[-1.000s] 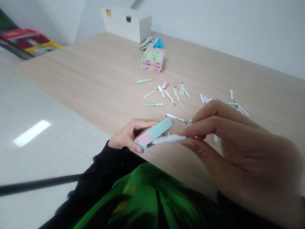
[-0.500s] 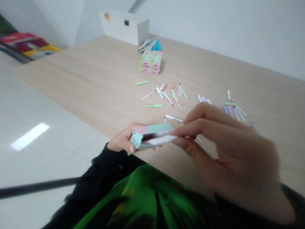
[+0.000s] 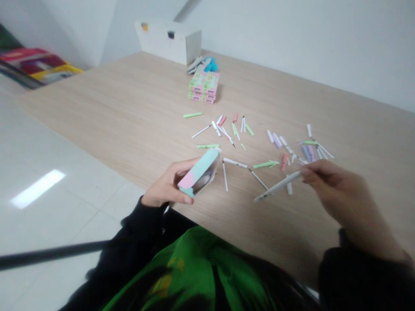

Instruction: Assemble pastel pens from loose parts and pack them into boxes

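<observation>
My left hand (image 3: 170,183) is closed round a small pink and mint-green carton (image 3: 201,169), tilted with its open side toward me. Some white pieces show inside it, too blurred to name. Between the thumb and fingers of my right hand (image 3: 330,183) is a white pen (image 3: 279,185), its far end slanting down to the left above the table. Under and beyond it lie loose pen parts: a white pen barrel (image 3: 235,163), a thin refill (image 3: 225,176), a green pen piece (image 3: 265,165) and a red cap (image 3: 284,162).
Scattered caps, barrels and refills cover the middle of the wooden table (image 3: 129,103). Farther back stand stacked pink and green cartons (image 3: 204,87), grey and blue gloves (image 3: 207,65) and a white box (image 3: 167,43) by the wall. The table's left edge drops to a tiled floor (image 3: 81,207).
My right hand has moved right, away from the carton, with the white pen in its fingers. The carton in my left hand has turned more upright.
</observation>
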Tool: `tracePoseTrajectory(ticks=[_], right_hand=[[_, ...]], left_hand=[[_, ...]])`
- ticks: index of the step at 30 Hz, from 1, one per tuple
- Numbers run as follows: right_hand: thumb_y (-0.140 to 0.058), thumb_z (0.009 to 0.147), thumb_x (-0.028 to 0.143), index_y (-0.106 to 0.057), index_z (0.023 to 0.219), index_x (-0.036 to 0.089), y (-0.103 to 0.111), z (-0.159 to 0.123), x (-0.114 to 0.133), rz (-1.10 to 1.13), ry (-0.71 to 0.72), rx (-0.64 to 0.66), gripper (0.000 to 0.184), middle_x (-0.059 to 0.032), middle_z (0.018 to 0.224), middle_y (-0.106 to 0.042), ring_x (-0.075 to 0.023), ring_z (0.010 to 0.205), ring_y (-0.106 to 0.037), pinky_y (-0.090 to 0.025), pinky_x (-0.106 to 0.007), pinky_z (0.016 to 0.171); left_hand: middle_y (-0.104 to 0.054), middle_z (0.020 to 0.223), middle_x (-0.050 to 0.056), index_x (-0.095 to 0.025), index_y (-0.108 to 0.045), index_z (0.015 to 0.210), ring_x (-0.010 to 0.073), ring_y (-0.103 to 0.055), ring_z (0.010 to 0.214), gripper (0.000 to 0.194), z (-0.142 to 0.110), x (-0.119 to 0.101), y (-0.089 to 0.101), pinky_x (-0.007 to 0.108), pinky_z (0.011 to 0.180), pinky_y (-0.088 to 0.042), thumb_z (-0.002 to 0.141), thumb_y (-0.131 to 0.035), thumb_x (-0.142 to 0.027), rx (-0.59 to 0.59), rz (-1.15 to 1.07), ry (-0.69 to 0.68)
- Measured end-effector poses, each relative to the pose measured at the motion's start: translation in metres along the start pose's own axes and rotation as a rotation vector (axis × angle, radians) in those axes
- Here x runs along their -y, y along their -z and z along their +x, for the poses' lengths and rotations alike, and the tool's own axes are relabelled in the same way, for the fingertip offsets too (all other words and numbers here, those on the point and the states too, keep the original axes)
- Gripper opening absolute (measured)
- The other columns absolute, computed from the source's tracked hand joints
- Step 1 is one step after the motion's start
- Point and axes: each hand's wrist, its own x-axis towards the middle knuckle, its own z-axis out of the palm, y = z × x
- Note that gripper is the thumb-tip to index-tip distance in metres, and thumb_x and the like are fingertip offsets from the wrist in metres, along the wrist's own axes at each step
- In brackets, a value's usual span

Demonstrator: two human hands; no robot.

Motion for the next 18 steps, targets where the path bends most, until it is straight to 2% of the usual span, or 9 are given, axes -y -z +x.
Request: tracePoseTrajectory(ticks=[2, 5, 9, 12, 14, 16, 18], right_hand=[[-0.060, 0.088, 0.040, -0.064, 0.070, 0.022, -0.025, 0.001, 0.003, -0.061, -0.170, 0.106, 0.026, -0.0036, 0.063, -0.061, -0.0200, 0.058, -0.057, -0.041, -0.033, 0.056], [-0.054, 0.084, 0.045, -0.056, 0.059, 0.022, -0.050, 0.003, -0.002, -0.049, -0.293, 0.263, 0.034, -0.0014, 0.055, -0.054, -0.0180, 0.054, -0.052, -0.038, -0.032, 0.054], [-0.051, 0.083, 0.050, -0.052, 0.053, 0.023, -0.070, 0.000, -0.020, -0.013, -0.385, 0.322, 0.040, -0.0004, 0.051, -0.050, -0.0174, 0.052, -0.050, -0.035, -0.032, 0.053], [-0.054, 0.085, 0.051, -0.055, 0.060, 0.023, -0.077, -0.004, -0.028, 0.061, -0.415, 0.250, 0.037, -0.0008, 0.052, -0.056, -0.0174, 0.051, -0.052, -0.037, -0.031, 0.052], [-0.055, 0.088, 0.053, -0.058, 0.069, 0.022, -0.073, -0.006, -0.024, 0.187, -0.427, 0.174, 0.036, 0.0001, 0.051, -0.058, -0.0164, 0.048, -0.053, -0.040, -0.030, 0.050], [-0.057, 0.091, 0.056, -0.060, 0.079, 0.022, -0.061, -0.007, -0.008, 0.353, -0.416, 0.087, 0.037, 0.0001, 0.056, -0.063, -0.0150, 0.047, -0.055, -0.043, -0.029, 0.048], [-0.060, 0.094, 0.053, -0.063, 0.086, 0.022, -0.044, -0.008, 0.017, 0.517, -0.373, -0.053, 0.032, -0.0031, 0.074, -0.072, -0.0148, 0.052, -0.061, -0.048, -0.029, 0.050]], left_hand=[[-0.072, 0.117, 0.014, -0.017, -0.070, 0.123, 0.0310, -0.067, 0.111, 0.072, 0.004, 0.001, -0.010, 0.043, 0.098, -0.052, 0.063, -0.091, -0.051, -0.020, -0.071, 0.005], [-0.072, 0.114, 0.014, -0.017, -0.069, 0.122, 0.0299, -0.068, 0.106, 0.064, 0.008, 0.000, -0.023, 0.045, 0.097, -0.053, 0.071, -0.086, -0.051, -0.080, -0.153, -0.025], [-0.071, 0.118, 0.014, -0.019, -0.067, 0.125, 0.0314, -0.067, 0.110, 0.069, 0.010, -0.008, -0.031, 0.044, 0.097, -0.053, 0.064, -0.092, -0.041, -0.054, -0.068, -0.023], [-0.069, 0.125, 0.015, -0.020, -0.066, 0.125, 0.0325, -0.065, 0.116, 0.065, 0.013, -0.016, -0.032, 0.044, 0.099, -0.053, 0.065, -0.091, -0.030, -0.034, 0.065, 0.009], [-0.066, 0.128, 0.015, -0.020, -0.063, 0.127, 0.0327, -0.065, 0.117, 0.066, 0.014, -0.019, -0.034, 0.045, 0.099, -0.053, 0.066, -0.088, -0.025, 0.001, 0.142, 0.003], [-0.065, 0.128, 0.015, -0.021, -0.060, 0.129, 0.0312, -0.064, 0.114, 0.067, 0.014, -0.020, -0.037, 0.044, 0.096, -0.055, 0.067, -0.085, -0.021, 0.016, 0.217, -0.044], [-0.065, 0.125, 0.014, -0.021, -0.059, 0.129, 0.0294, -0.065, 0.111, 0.068, 0.012, -0.020, -0.042, 0.043, 0.095, -0.054, 0.066, -0.084, -0.018, 0.015, 0.310, -0.088]])
